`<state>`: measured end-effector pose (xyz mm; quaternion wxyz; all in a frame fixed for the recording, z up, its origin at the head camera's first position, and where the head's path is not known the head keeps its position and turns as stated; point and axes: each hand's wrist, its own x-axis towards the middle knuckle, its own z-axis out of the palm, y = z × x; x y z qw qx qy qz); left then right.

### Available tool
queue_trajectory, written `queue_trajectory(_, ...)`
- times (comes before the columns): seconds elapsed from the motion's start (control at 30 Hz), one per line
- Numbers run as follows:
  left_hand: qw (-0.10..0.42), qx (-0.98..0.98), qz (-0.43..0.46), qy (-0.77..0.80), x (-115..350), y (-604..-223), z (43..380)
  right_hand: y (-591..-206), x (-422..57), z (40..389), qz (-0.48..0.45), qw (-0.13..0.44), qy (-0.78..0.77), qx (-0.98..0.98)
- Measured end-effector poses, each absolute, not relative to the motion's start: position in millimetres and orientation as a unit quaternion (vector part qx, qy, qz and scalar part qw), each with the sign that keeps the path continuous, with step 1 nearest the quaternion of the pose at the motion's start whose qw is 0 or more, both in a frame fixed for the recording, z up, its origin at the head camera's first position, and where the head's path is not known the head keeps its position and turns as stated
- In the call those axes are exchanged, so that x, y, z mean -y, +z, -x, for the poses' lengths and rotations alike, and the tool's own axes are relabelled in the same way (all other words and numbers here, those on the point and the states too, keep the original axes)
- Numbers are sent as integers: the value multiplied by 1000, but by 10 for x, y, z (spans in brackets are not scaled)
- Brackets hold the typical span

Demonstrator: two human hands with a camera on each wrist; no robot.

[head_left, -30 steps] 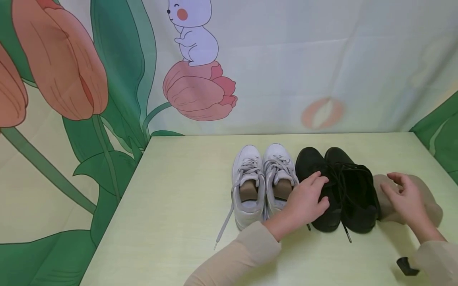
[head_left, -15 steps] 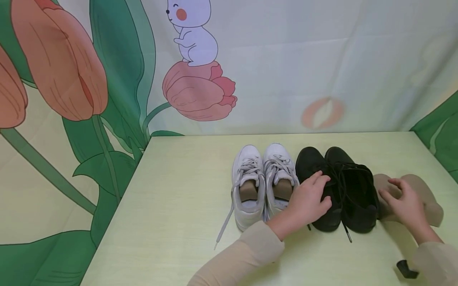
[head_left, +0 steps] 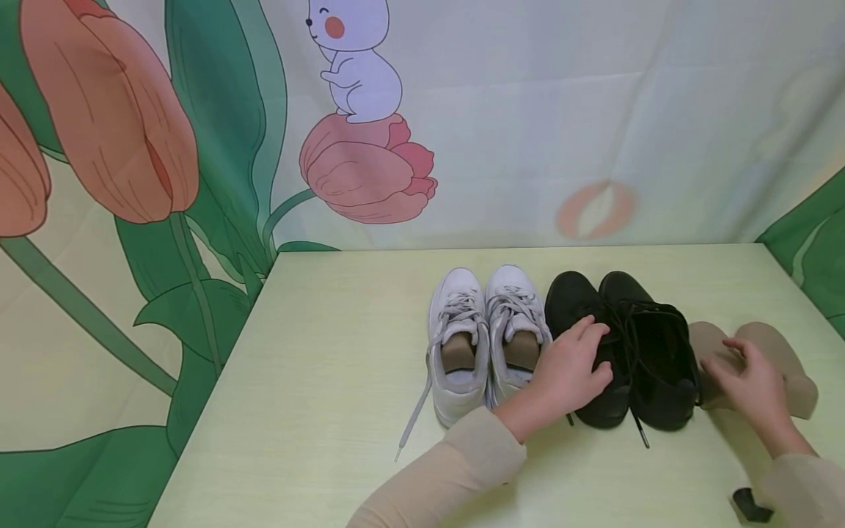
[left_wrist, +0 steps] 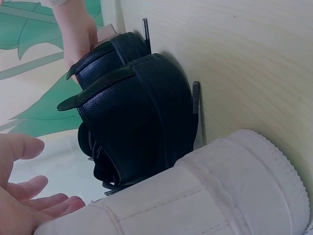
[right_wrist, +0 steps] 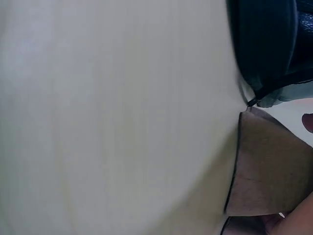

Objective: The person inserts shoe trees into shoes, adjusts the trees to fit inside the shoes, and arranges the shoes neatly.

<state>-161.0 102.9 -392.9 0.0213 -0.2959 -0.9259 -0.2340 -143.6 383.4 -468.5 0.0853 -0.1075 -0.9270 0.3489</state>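
My left hand is over the left shoe of a pair of black lace-up shoes; its fingers are relaxed and hold nothing. In the left wrist view, that hand appears with fingers spread apart, near the black shoes and a white sneaker. Over a taupe, suede-looking pair of rounded pieces, probably footwear, lies my right hand, thumb and forefinger apart. It partly hides them. The right wrist view shows a flat taupe end with a thin dark edge, fingers at the frame's side.
White sneakers stand side by side left of the black shoes, a loose lace trailing forward. All the footwear rests on a pale yellow table. Behind hangs a printed cloth. A small black object is beside my right sleeve.
My right hand has shifted slightly down over the taupe pair. My left hand has edged a little right over the black shoe. The footwear has stayed in place.
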Motion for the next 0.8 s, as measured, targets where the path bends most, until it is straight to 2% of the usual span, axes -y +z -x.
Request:
queue_trajectory(0.4,23,928,301,-218,-1078,-3909,1662,-4755,-3867,1404,112,68,327,936)
queue_trajectory(0.8,-19,936,305,-175,-1118,-3868,1766,-4789,-3863,1400,118,58,322,938)
